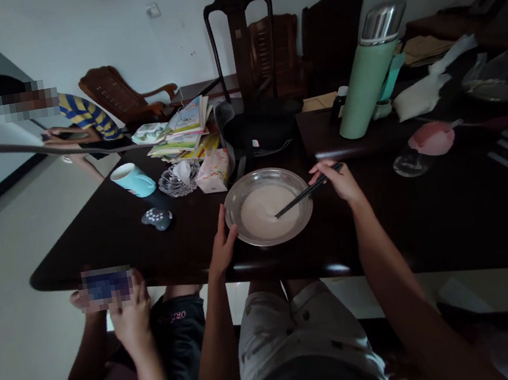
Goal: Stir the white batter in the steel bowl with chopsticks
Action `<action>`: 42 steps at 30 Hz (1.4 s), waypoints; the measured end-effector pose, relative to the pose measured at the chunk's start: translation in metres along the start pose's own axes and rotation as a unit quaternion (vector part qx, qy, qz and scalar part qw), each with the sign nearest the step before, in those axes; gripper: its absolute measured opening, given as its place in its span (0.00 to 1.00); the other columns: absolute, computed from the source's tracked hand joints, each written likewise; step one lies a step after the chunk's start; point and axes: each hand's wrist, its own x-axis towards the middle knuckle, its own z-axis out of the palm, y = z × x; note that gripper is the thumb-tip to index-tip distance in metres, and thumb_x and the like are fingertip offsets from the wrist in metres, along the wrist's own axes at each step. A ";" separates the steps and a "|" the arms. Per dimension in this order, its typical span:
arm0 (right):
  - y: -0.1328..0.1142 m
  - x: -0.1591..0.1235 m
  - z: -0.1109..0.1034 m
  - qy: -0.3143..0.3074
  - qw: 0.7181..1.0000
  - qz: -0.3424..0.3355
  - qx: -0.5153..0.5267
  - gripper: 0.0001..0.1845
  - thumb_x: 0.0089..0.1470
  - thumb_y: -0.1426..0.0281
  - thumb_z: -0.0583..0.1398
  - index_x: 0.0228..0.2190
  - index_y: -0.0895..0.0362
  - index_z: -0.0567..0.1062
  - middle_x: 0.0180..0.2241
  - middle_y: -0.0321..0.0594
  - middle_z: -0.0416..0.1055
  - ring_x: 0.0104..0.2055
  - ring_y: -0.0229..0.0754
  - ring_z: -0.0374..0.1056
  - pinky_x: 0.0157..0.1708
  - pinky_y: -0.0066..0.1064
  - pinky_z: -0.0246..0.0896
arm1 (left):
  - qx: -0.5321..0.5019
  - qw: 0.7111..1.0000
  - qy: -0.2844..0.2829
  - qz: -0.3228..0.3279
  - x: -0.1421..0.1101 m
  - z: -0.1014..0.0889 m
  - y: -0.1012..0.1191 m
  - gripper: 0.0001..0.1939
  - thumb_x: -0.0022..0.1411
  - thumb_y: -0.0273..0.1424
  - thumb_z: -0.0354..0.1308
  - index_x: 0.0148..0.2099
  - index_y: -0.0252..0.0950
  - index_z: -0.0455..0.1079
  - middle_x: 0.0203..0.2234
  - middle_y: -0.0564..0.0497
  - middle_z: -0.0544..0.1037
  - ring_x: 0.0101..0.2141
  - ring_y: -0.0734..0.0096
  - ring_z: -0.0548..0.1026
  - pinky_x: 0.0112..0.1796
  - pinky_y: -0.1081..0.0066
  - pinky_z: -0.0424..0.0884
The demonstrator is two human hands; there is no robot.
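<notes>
A wide metal bowl (306,225) stands near the front edge of the dark table, partly filled with a pale, milky batter-like liquid (261,209). My left hand (223,241) grips the bowl's left rim, thumb on the near side and fingers along the outer wall. In my right hand (340,181) are dark chopsticks (303,195), held slanting down to the left. Their tips dip into the liquid near the middle of the bowl, where the surface shows a slight swirl.
Behind the bowl are a tissue box (213,172), a glass dish (180,181), stacked books (186,130) and a black bag (263,127). Left are a blue mug (133,179) and a game controller (157,219). A green thermos (365,82) stands right. A person holding a phone sits at my left; another is farther back.
</notes>
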 end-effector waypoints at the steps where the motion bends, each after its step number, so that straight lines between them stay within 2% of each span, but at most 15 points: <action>1: -0.001 -0.001 0.004 -0.028 1.000 0.004 0.003 0.21 0.56 0.50 0.58 0.31 0.54 0.78 0.26 0.39 0.79 0.30 0.43 0.74 0.29 0.32 0.62 | -0.001 1.000 0.000 0.001 0.000 0.000 0.000 0.40 0.65 0.51 0.50 0.72 0.43 0.43 0.70 0.50 0.45 0.68 0.59 0.42 0.66 0.58 0.41; 4: -0.004 -0.001 0.012 -0.067 0.998 -0.001 0.006 0.20 0.54 0.50 0.60 0.34 0.53 0.79 0.31 0.39 0.81 0.36 0.45 0.76 0.34 0.33 0.65 | -0.004 1.000 -0.003 0.002 0.000 -0.001 0.000 0.40 0.65 0.51 0.50 0.72 0.42 0.43 0.70 0.49 0.45 0.68 0.59 0.43 0.66 0.58 0.41; 7: -0.003 0.000 0.007 0.008 1.000 -0.011 -0.009 0.21 0.55 0.49 0.59 0.33 0.53 0.78 0.30 0.40 0.81 0.35 0.46 0.75 0.32 0.34 0.64 | 0.001 1.000 -0.005 -0.003 0.000 -0.001 -0.001 0.40 0.65 0.51 0.49 0.72 0.43 0.42 0.70 0.50 0.44 0.68 0.59 0.43 0.66 0.58 0.41; 10: 0.000 0.001 -0.002 0.071 0.997 -0.010 -0.010 0.22 0.56 0.49 0.57 0.30 0.53 0.77 0.23 0.38 0.78 0.29 0.44 0.73 0.30 0.34 0.63 | 0.003 1.000 -0.004 -0.003 0.000 -0.001 -0.001 0.40 0.65 0.51 0.49 0.72 0.43 0.42 0.70 0.50 0.44 0.68 0.59 0.43 0.66 0.58 0.42; 13: 0.000 -0.001 0.002 0.005 1.000 0.002 -0.001 0.22 0.56 0.48 0.57 0.30 0.53 0.78 0.22 0.37 0.77 0.27 0.43 0.73 0.31 0.34 0.63 | -0.001 1.000 -0.003 0.002 0.000 -0.001 -0.002 0.40 0.65 0.51 0.50 0.72 0.43 0.43 0.70 0.50 0.45 0.68 0.58 0.43 0.66 0.57 0.42; 16: -0.003 -0.002 0.010 -0.065 0.998 0.002 0.001 0.21 0.55 0.49 0.58 0.33 0.53 0.79 0.28 0.38 0.80 0.34 0.45 0.75 0.35 0.34 0.65 | -0.001 1.000 -0.003 0.001 0.000 -0.001 -0.003 0.40 0.65 0.51 0.50 0.72 0.43 0.43 0.70 0.49 0.45 0.68 0.58 0.43 0.66 0.57 0.42; 19: -0.004 -0.001 0.008 -0.022 1.000 -0.011 -0.013 0.20 0.55 0.50 0.59 0.34 0.53 0.79 0.30 0.40 0.81 0.37 0.45 0.75 0.33 0.33 0.64 | -0.002 1.000 -0.006 -0.002 0.000 -0.001 -0.003 0.40 0.65 0.51 0.49 0.72 0.43 0.42 0.70 0.49 0.44 0.68 0.58 0.42 0.66 0.57 0.42; 22: -0.004 -0.001 0.000 0.039 0.999 -0.010 -0.017 0.21 0.56 0.50 0.58 0.31 0.54 0.79 0.27 0.41 0.80 0.32 0.44 0.75 0.29 0.32 0.62 | 0.000 1.000 -0.008 0.000 0.000 -0.001 -0.002 0.40 0.65 0.52 0.49 0.72 0.44 0.42 0.70 0.50 0.44 0.68 0.58 0.42 0.66 0.57 0.42; 25: -0.004 -0.002 0.001 -0.001 1.000 -0.001 -0.009 0.22 0.56 0.49 0.58 0.29 0.54 0.79 0.26 0.40 0.80 0.31 0.44 0.74 0.28 0.32 0.62 | 0.000 1.000 -0.007 0.000 0.000 -0.001 -0.002 0.40 0.65 0.52 0.49 0.72 0.44 0.42 0.70 0.50 0.45 0.68 0.59 0.42 0.66 0.57 0.41; 28: -0.005 -0.003 0.006 -0.056 0.998 0.000 -0.012 0.21 0.55 0.49 0.59 0.31 0.52 0.79 0.31 0.40 0.81 0.36 0.46 0.76 0.32 0.34 0.65 | -0.002 1.000 -0.001 0.000 0.000 0.000 -0.003 0.40 0.65 0.51 0.50 0.72 0.44 0.43 0.70 0.50 0.45 0.68 0.59 0.43 0.66 0.58 0.41; 31: -0.005 -0.002 0.004 -0.018 1.000 -0.011 -0.017 0.20 0.55 0.50 0.59 0.32 0.53 0.79 0.31 0.40 0.81 0.37 0.46 0.75 0.32 0.34 0.64 | -0.003 1.000 0.002 0.002 0.000 0.000 -0.004 0.40 0.65 0.52 0.49 0.72 0.43 0.43 0.70 0.50 0.46 0.68 0.59 0.43 0.66 0.58 0.42; 34: -0.002 -0.001 -0.002 0.030 1.000 -0.006 -0.005 0.21 0.56 0.50 0.58 0.29 0.54 0.79 0.26 0.40 0.79 0.31 0.44 0.74 0.27 0.32 0.61 | 0.003 1.000 0.001 0.005 0.000 0.000 -0.004 0.40 0.65 0.52 0.50 0.72 0.43 0.43 0.70 0.50 0.45 0.68 0.59 0.42 0.66 0.58 0.41; 36: -0.001 -0.001 -0.002 0.006 1.000 0.004 0.005 0.21 0.56 0.50 0.58 0.28 0.54 0.79 0.25 0.40 0.79 0.29 0.43 0.73 0.26 0.32 0.60 | 0.006 1.000 0.000 0.007 0.000 0.000 -0.004 0.40 0.65 0.52 0.50 0.72 0.43 0.43 0.70 0.50 0.45 0.68 0.59 0.42 0.66 0.58 0.41; 39: -0.002 -0.002 0.004 -0.063 0.998 0.008 0.007 0.20 0.56 0.50 0.59 0.31 0.53 0.79 0.29 0.40 0.80 0.33 0.44 0.74 0.29 0.32 0.62 | 0.007 1.000 -0.001 0.006 0.000 0.000 -0.002 0.40 0.65 0.52 0.49 0.72 0.43 0.43 0.70 0.50 0.45 0.68 0.59 0.42 0.66 0.58 0.41; 42: -0.003 -0.002 0.003 -0.057 0.998 -0.006 0.006 0.19 0.56 0.51 0.59 0.33 0.52 0.80 0.31 0.40 0.81 0.35 0.45 0.75 0.30 0.33 0.63 | 0.008 1.000 -0.002 0.004 -0.001 0.000 -0.001 0.40 0.65 0.52 0.49 0.72 0.43 0.43 0.70 0.50 0.44 0.69 0.59 0.42 0.66 0.59 0.41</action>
